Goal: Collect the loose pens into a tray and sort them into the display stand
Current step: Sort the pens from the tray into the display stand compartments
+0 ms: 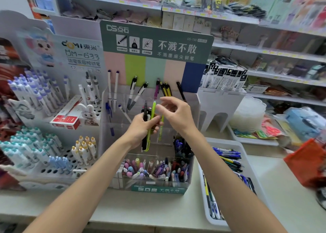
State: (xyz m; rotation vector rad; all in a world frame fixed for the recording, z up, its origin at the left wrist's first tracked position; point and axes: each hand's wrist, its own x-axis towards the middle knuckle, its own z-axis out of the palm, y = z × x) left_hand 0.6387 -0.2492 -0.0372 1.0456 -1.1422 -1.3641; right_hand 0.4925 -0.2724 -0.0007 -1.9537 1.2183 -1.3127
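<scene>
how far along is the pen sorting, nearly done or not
Partway. Done: several pens stand in the clear display stand, its upper slots thinly filled. In hand: the left hand grips a small bunch of pens, the open right hand reaching for one. Left: the white tray holds many loose pens.

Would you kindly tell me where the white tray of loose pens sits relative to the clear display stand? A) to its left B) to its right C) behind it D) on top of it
B: the white tray rests on the counter right of the display stand.
</scene>
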